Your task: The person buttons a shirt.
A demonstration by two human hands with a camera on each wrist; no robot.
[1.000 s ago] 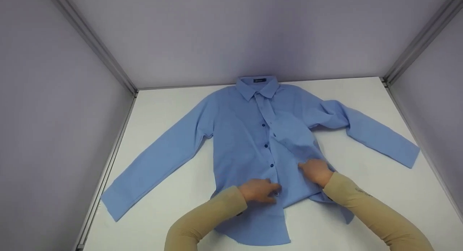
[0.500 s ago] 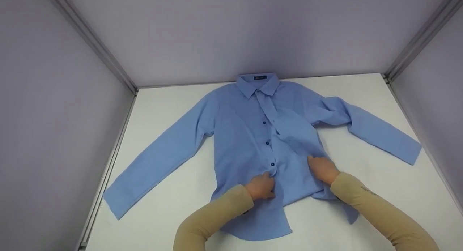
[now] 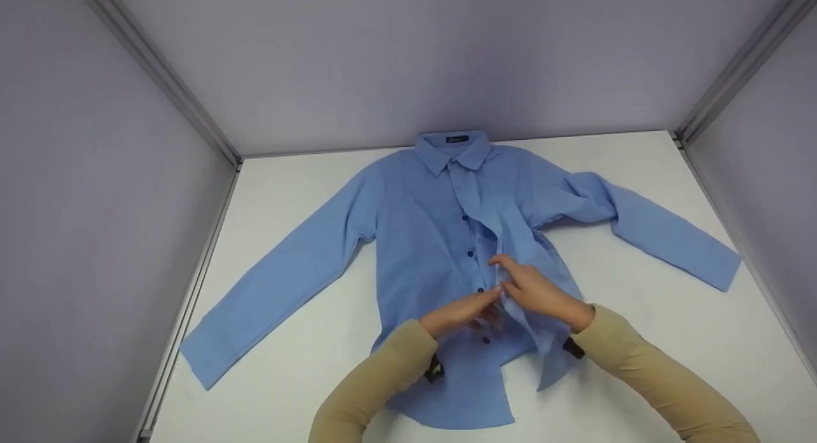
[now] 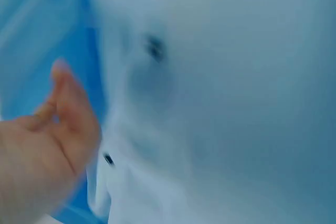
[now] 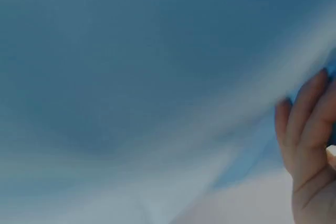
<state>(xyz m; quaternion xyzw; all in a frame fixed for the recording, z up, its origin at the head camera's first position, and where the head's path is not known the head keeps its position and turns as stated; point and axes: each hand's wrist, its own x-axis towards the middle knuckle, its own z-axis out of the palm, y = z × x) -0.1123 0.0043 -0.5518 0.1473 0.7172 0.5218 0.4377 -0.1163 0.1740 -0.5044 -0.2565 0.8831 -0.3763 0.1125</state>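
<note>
A light blue long-sleeved button-up shirt point(image 3: 418, 239) lies front up, collar at the far end and sleeves spread. Dark buttons point(image 3: 470, 253) run down its front. My right hand point(image 3: 542, 295) pinches the edge of the right-hand front panel point(image 3: 510, 229), which is raised and partly folded back. Beside it, over the button strip, my left hand point(image 3: 456, 313) extends its fingers close to the right fingertips; some fingers are hidden. Blurred in the left wrist view, the left hand point(image 4: 58, 145) is near the cloth. Cloth fills much of the right wrist view, the right hand point(image 5: 312, 140) at its edge.
The shirt rests on a white table point(image 3: 287, 194). Grey panels stand at the back point(image 3: 383, 60), left point(image 3: 96, 207) and right point(image 3: 766, 143), joined by metal rails. The collar lies near the back panel.
My right hand has moved left toward the button strip, and the right-hand front panel has risen with it. My left hand's fingers have straightened, and a lower button now shows beneath it.
</note>
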